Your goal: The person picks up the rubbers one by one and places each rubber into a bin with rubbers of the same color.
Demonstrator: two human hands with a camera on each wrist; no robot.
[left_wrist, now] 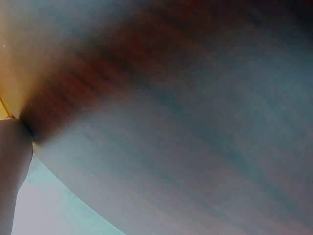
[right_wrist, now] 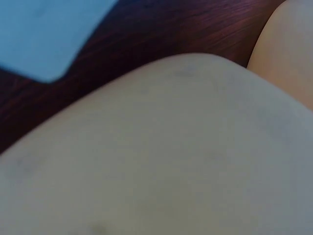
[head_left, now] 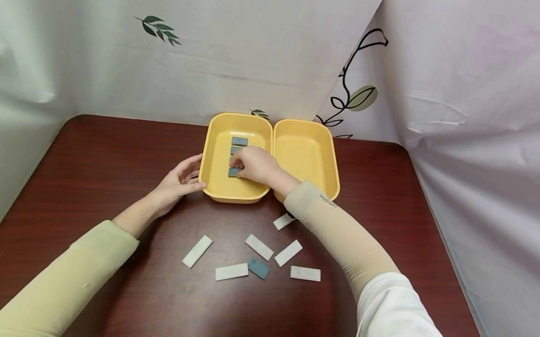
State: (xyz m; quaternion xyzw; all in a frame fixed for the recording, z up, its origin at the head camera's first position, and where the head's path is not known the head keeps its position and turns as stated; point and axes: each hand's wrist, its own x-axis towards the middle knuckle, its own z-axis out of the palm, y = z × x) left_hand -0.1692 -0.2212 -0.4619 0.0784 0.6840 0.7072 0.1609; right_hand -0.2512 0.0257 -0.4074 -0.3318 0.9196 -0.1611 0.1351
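Observation:
A yellow two-part plastic box lies opened out at the back of the table. My left hand holds its left side, with the thumb at the front corner and the fingers along the outer wall. My right hand reaches into the left half and pinches a small blue-grey rectangular tile at the bottom. Beyond it, more blue-grey tiles form a column, partly hidden by the fingers. Both wrist views are mostly filled by blurred close surfaces; the left one catches the thumb against a yellow edge.
On the table in front of the box lie several white tiles and one blue-grey tile. One white tile is partly under the right forearm. A white patterned curtain hangs behind the table.

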